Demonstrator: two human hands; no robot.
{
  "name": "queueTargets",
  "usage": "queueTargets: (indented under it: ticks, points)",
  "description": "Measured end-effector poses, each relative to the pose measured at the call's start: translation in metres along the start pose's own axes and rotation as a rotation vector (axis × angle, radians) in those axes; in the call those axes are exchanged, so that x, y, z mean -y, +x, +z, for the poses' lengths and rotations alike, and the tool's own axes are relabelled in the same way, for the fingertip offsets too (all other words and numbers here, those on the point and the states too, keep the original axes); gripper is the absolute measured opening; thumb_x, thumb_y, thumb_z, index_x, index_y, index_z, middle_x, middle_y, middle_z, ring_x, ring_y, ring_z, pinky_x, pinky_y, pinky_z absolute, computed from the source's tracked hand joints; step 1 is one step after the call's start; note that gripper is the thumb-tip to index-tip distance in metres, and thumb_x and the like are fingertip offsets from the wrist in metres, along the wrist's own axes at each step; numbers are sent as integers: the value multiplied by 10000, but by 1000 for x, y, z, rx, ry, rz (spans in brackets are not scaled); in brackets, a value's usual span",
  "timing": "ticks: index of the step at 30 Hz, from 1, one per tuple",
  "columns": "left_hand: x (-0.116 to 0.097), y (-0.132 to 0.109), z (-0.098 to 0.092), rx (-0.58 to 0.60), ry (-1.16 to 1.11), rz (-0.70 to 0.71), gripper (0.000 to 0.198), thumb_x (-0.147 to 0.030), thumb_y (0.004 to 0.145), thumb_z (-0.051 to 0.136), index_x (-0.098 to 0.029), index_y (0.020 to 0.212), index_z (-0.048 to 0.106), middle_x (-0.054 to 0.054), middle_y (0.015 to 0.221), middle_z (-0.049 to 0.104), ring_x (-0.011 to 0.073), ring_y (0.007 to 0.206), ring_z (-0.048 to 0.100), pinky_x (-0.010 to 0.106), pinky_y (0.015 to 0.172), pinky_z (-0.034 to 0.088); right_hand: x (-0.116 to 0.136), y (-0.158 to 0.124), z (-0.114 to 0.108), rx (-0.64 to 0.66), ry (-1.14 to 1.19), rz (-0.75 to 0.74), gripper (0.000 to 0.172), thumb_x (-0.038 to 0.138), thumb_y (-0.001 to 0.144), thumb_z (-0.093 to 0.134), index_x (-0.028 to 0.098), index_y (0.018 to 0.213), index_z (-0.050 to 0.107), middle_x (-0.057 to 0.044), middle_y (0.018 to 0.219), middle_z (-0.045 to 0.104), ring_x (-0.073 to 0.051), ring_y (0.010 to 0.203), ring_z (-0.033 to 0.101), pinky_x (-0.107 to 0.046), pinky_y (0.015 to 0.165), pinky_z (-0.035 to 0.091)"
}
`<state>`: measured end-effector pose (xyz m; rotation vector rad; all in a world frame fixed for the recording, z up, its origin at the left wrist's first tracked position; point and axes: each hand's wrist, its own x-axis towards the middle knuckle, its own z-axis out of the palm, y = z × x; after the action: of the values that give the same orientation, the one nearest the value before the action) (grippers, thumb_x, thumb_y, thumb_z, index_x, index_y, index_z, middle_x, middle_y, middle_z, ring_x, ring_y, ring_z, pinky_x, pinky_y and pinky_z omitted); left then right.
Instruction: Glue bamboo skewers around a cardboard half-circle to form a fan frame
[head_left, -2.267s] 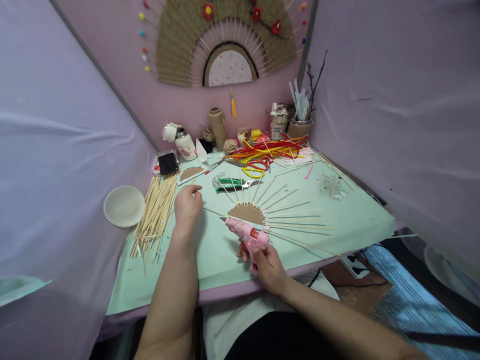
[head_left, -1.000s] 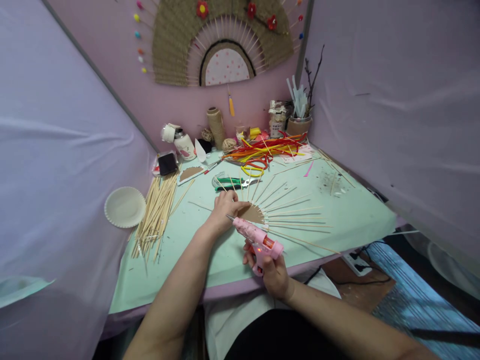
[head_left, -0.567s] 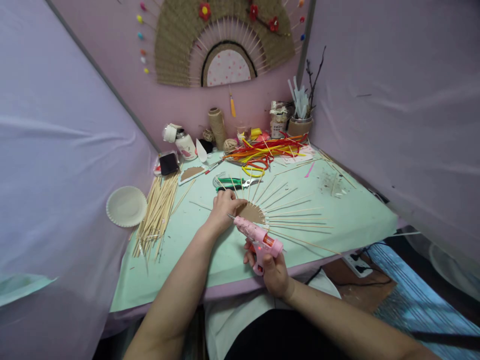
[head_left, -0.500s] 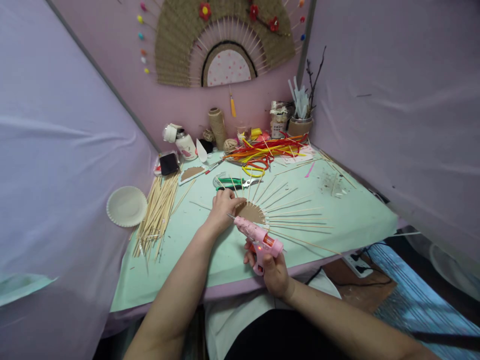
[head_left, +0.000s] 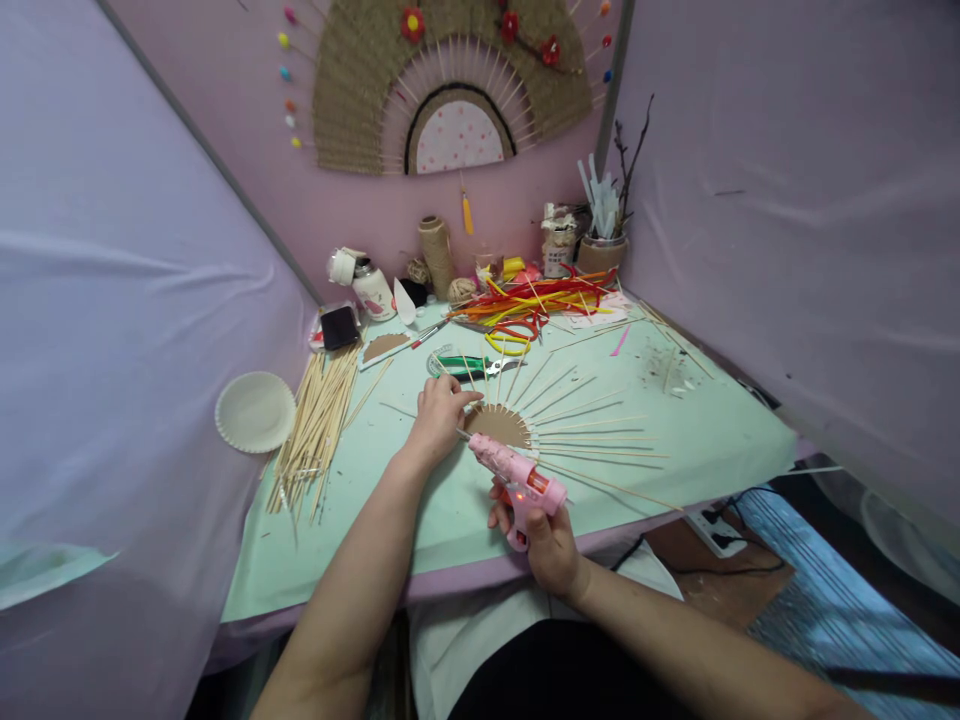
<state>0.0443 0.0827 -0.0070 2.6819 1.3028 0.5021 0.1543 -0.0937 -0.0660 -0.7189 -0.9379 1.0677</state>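
Note:
My right hand (head_left: 546,545) is wrapped round a pink glue gun (head_left: 510,468), whose tip points up and left toward my left hand. A brown cardboard piece (head_left: 496,427) with a pale edge lies on the table, and thin wooden sticks (head_left: 592,441) fan out from it. My left hand (head_left: 442,408) rests at the left end of the cardboard, its fingers bent over the sticks there. Whatever lies under those fingers is hidden. Green-handled pliers (head_left: 469,366) lie just behind the fan of sticks.
A bundle of sticks (head_left: 315,425) and a white plate (head_left: 255,412) are at the left. Scissors (head_left: 512,337), coloured pipe cleaners (head_left: 536,298), a twine roll (head_left: 435,256) and a bottle (head_left: 373,290) stand or lie at the back. A decorated fan (head_left: 352,100) hangs on the wall.
My left hand has shifted slightly left along the cardboard, uncovering more of its left part. The right hand and glue gun have hardly moved.

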Motion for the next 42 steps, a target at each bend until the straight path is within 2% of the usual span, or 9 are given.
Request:
queueTargets:
  ticks: [10, 16, 24, 31, 35, 37, 39, 42]
  points:
    - [1, -1, -3, 13, -10, -16, 406, -51, 840, 483, -275, 1055, 745, 79, 1049, 544, 242, 1007, 423, 381, 891, 388, 0, 0, 0, -2, -11, -11, 557, 654, 919, 486, 158, 1062, 697, -2, 607, 541, -139, 536, 490, -358, 613, 534]
    - [4, 0, -9, -74, -10, -57, 433, -35, 837, 464, -278, 1033, 763, 89, 1024, 542, 250, 1004, 420, 395, 893, 391, -1, 0, 0, -15, -2, 1, 562, 667, 909, 492, 160, 1036, 698, -2, 609, 539, -139, 536, 484, -360, 617, 531]
    - [4, -2, -11, -53, -20, -58, 422, -60, 833, 458, -274, 1004, 780, 102, 1002, 541, 259, 987, 416, 423, 875, 408, 0, 1, 0, -2, -4, -23, 553, 660, 923, 473, 165, 1048, 686, 12, 593, 516, -136, 527, 469, -354, 591, 518]
    - [5, -3, -14, -99, -15, -99, 412, -59, 840, 452, -251, 1037, 759, 104, 1034, 588, 258, 1015, 459, 413, 885, 420, 1, 0, -2, 3, -34, -8, 583, 677, 924, 452, 160, 1033, 698, -16, 620, 563, -143, 529, 490, -322, 530, 469]
    - [28, 2, -31, -111, 2, -221, 344, -123, 869, 461, -205, 1065, 732, 100, 1065, 652, 237, 1033, 548, 375, 930, 436, -2, 0, -3, 3, -25, -37, 515, 620, 953, 454, 181, 1045, 706, -16, 634, 567, -154, 568, 529, -335, 582, 486]
    - [50, 6, -47, -79, 36, -351, 327, -151, 870, 473, -188, 1095, 708, 94, 1105, 681, 211, 1018, 598, 331, 927, 445, -2, 0, -3, 8, -21, -34, 515, 621, 952, 455, 183, 1048, 708, -10, 617, 556, -155, 559, 526, -338, 583, 490]
    - [75, 10, -64, 26, 141, -543, 321, -194, 862, 501, -197, 1123, 690, 83, 1121, 702, 210, 1015, 624, 298, 874, 455, -3, 0, -3, 11, -24, -22, 532, 637, 940, 463, 176, 1042, 710, -5, 594, 543, -159, 554, 525, -349, 590, 498]
    - [109, 13, -82, 85, 210, -659, 281, -159, 801, 535, -148, 1017, 715, 135, 1052, 723, 260, 990, 643, 317, 809, 461, -3, -1, -3, 8, -36, -2, 557, 655, 928, 468, 163, 1034, 708, -23, 617, 571, -162, 560, 523, -350, 582, 498]
